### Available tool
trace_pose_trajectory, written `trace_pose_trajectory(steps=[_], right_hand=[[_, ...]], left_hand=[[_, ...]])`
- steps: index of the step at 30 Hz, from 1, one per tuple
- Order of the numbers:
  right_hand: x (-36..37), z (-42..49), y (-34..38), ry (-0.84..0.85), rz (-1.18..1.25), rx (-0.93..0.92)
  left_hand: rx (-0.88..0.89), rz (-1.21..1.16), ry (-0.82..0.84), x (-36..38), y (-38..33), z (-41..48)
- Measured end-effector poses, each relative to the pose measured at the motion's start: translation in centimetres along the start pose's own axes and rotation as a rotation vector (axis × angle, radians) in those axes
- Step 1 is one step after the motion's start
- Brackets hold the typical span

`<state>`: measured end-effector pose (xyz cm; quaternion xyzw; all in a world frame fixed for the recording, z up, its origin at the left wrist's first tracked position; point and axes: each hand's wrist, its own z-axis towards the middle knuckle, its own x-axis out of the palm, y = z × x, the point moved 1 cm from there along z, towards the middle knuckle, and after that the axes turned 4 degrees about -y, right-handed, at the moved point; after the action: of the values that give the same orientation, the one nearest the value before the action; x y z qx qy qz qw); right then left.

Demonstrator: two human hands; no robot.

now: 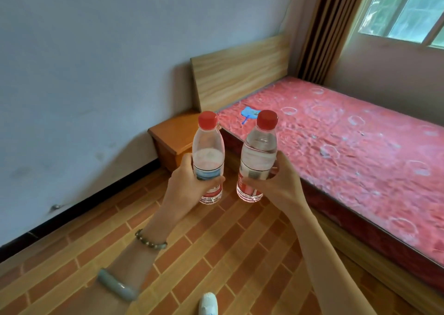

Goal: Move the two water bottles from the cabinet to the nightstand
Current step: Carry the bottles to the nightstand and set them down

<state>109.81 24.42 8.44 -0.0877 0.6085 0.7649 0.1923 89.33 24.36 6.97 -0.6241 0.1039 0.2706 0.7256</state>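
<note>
I hold two clear water bottles with red caps, upright in the air in front of me. My left hand (189,182) grips the left bottle (208,151) around its label. My right hand (276,185) grips the right bottle (259,151) the same way. Both bottles hang above the floor, side by side and apart. The orange wooden nightstand (170,134) stands beyond them in the corner, between the wall and the bed; the left bottle hides part of it. The cabinet is not in view.
A bed with a red patterned mattress (348,146) and a wooden headboard (240,69) fills the right side. A small blue item (248,113) lies on the mattress. The floor (216,254) has a brick pattern. A curtain and window are at the back right. A white shoe tip (208,304) shows below.
</note>
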Motion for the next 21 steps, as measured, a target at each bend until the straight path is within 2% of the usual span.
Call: trace_pose_trajectory(steps=[13,21], right_hand=[[6.9,20.4,-2.7,0.038,0.002,0.014],[10.6,34.4,-6.8,0.148,-0.002,-0.031]], left_hand=[[0.015,0.039,-0.025,2.4,3.5,20.5],[-0.049,0.051,-0.094,6.8,6.0,32.7]])
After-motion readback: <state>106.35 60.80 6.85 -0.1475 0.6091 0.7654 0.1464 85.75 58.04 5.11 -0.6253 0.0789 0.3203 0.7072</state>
